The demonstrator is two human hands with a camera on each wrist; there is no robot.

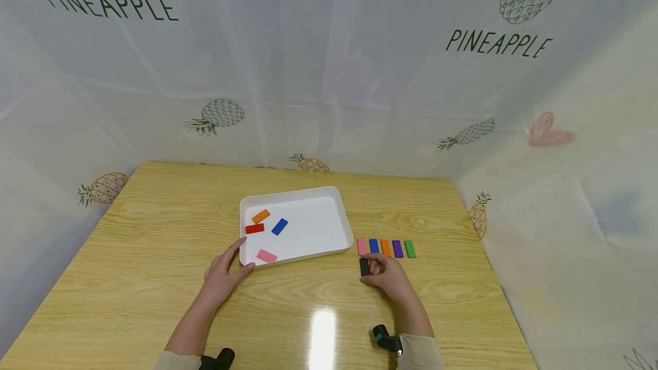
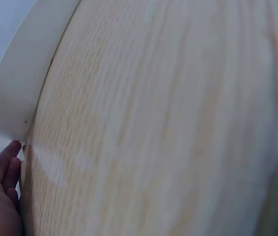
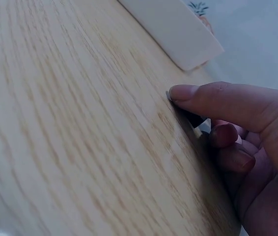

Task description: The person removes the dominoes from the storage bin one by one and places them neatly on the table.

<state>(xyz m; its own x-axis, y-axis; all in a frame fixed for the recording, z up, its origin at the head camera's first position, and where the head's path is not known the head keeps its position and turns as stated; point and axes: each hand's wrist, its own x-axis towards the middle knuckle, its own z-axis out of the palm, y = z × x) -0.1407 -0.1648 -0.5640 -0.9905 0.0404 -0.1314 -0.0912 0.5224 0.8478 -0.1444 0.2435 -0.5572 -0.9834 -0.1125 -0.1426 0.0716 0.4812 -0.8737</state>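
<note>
In the head view, my right hand [image 1: 390, 276] pinches a small black rectangular block [image 1: 364, 267] lengthwise between thumb and index finger, low over the table. It sits just in front of a pink block [image 1: 362, 246], the leftmost of a row. From the right wrist, the thumb [image 3: 217, 98] covers much of the black block [image 3: 194, 118]. My left hand [image 1: 222, 280] spans the front-left corner of a white tray [image 1: 308, 254], thumb along the front wall and fingers at the left wall. Inside lie an orange block [image 1: 261, 216], a red block [image 1: 254, 228], a blue block [image 1: 280, 226] and a pink block [image 1: 267, 256].
Right of the tray, the row continues with a blue block [image 1: 374, 245], an orange block [image 1: 385, 247], a purple block [image 1: 398, 249] and a green block [image 1: 409, 249]. The wooden table [image 1: 154, 233] meets a pineapple-printed curtain [image 1: 329, 73] behind and at both sides.
</note>
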